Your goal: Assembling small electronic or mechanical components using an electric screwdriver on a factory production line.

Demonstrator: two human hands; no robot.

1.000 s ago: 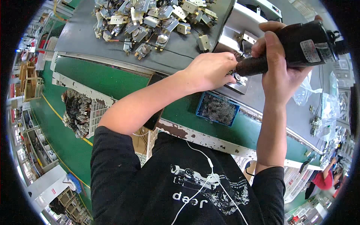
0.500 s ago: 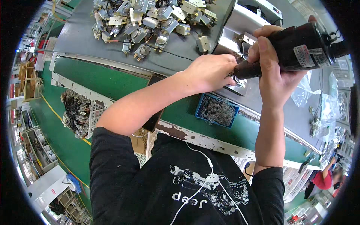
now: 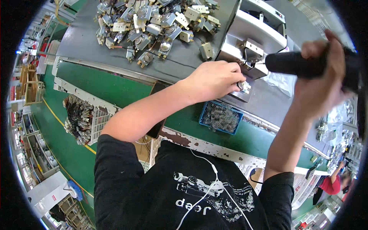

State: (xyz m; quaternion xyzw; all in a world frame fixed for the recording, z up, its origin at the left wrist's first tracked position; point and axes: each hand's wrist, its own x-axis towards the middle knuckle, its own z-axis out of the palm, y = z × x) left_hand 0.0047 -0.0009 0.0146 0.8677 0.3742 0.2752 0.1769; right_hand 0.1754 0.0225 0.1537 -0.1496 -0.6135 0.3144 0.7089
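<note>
Metal assemblies [image 3: 154,29], heaped toward the table's [image 3: 84,40] far edge. Left hand [image 3: 216,80], nearer, pinching a small metal part [image 3: 242,86] at the near edge, partly covering it. Springs [image 3: 221,115] in blue tray [image 3: 231,132], outside that edge. Metal fixture [image 3: 249,25], beyond. Black power tool [image 3: 293,65], crosswise, nose left, apart from the part; blurred right hand [image 3: 322,80] clasping.

Black shirt [image 3: 159,188], white printed lettering [image 3: 193,206]
</note>
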